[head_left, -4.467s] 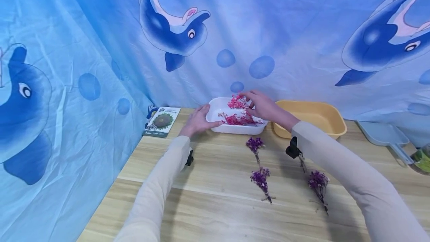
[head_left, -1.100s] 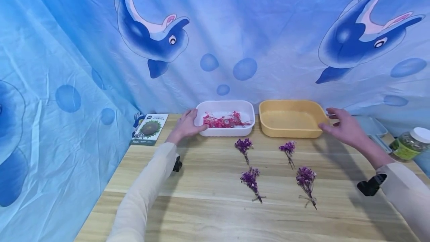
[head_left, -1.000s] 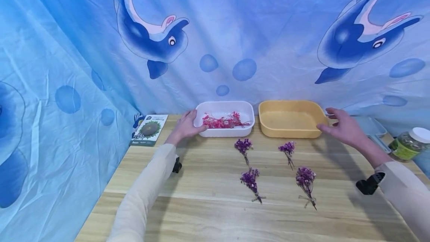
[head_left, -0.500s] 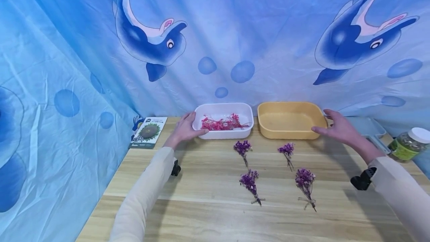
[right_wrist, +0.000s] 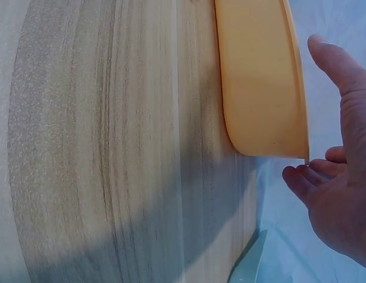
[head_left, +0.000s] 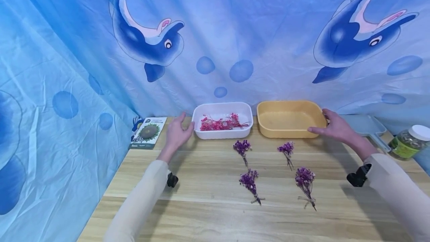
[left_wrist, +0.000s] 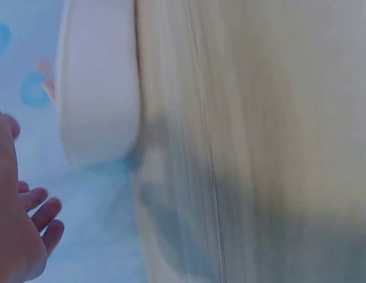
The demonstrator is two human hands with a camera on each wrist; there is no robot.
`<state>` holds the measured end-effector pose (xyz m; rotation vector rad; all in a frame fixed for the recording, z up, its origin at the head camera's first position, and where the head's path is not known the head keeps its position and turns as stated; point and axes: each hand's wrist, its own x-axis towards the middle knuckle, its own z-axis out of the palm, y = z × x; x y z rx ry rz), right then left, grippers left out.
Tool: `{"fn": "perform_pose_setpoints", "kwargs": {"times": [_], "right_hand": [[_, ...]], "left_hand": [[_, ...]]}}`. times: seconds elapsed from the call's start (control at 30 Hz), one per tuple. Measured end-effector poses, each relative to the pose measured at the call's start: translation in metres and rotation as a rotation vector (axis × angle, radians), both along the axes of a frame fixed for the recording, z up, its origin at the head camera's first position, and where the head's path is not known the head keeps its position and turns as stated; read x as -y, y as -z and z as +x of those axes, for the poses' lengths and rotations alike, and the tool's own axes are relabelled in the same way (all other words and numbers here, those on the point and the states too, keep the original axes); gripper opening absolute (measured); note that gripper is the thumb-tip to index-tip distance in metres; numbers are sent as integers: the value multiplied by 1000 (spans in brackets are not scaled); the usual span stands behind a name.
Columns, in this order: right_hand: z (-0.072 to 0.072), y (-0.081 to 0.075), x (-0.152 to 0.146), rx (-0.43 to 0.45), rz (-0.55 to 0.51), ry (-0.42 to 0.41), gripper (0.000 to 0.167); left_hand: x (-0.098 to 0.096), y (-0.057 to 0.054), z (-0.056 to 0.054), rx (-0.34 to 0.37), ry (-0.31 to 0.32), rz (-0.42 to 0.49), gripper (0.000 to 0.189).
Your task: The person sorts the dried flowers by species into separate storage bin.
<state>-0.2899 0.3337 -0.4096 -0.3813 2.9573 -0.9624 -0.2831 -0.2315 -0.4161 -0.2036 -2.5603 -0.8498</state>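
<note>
A white plastic basin (head_left: 221, 134) stands at the back of the wooden table, with pink dried flowers (head_left: 218, 123) lying inside. My left hand (head_left: 177, 134) hovers at its left end, fingers spread; the left wrist view has a gap between that hand (left_wrist: 23, 218) and the basin wall (left_wrist: 100, 88). To the right stands a yellow basin (head_left: 285, 133) with nothing in it. My right hand (head_left: 337, 127) is around its right end, fingertips right at the rim. In the right wrist view its thumb (right_wrist: 333, 59) is stretched out above the yellow wall (right_wrist: 262, 88).
Several purple dried flower bunches lie mid-table, among them a tied one (head_left: 249, 182) and another (head_left: 305, 182). A sunflower seed packet (head_left: 147, 133) is at the left. A light blue dustpan (head_left: 364, 124) and a jar with a white lid (head_left: 408, 143) stand at the right.
The pink sprig my right hand held over the white basin now lies in it. That hand has moved right to the yellow basin. My left hand has let go of the white basin and drawn left.
</note>
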Motion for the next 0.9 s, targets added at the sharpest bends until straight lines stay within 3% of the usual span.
{"fn": "perform_pose_setpoints", "kwargs": {"times": [0.1,0.2,0.37,0.57,0.7,0.83,0.9], "right_hand": [[-1,1,-1,5,-2,0,111],[-1,1,-1,10,-5,-2,111],[-3,4,0,42,-12,5,112],[-8,12,3,42,-16,24,114],[-9,15,2,43,-10,48,114],[-8,16,3,58,-3,69,118],[-8,17,3,61,3,74,119]], "left_hand": [[-9,-4,19,-89,10,87,40],[-23,-8,36,-63,69,206,32],[-50,-7,59,173,184,294,35],[-82,2,74,452,301,396,53],[-104,9,77,532,301,435,63],[-125,18,79,533,261,435,71],[-135,22,79,508,227,392,75]]}}
